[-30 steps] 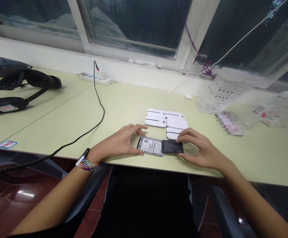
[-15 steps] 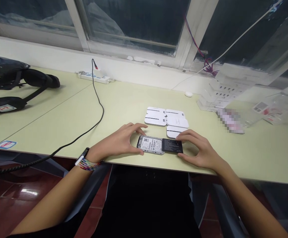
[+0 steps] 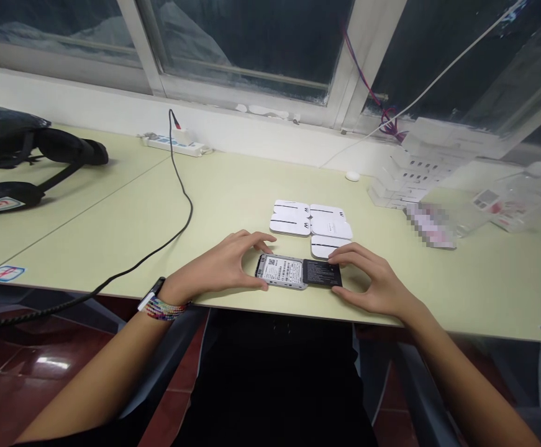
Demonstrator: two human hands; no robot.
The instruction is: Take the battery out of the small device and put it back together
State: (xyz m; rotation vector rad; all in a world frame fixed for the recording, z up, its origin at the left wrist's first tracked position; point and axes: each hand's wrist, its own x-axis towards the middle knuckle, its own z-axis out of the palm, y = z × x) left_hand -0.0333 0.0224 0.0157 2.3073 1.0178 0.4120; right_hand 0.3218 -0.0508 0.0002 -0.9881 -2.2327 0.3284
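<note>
The opened pocket device [image 3: 279, 272] lies flat near the front edge of the bench [image 3: 242, 186], labelled inside facing up, between the person's two hands. Its long axis runs left to right, in line with the black battery [image 3: 322, 273] at its right end — whether the battery overlaps the rim there or merely meets it cannot be told. The left hand [image 3: 223, 262], nearer the device, is curved half open, thumb and a finger bracing the left end's near and far edges. The right hand [image 3: 376, 280] is similarly half open — thumb and fingertips pinching the battery's right end, just nearer than a white rounded case [image 3: 326, 247].
</note>
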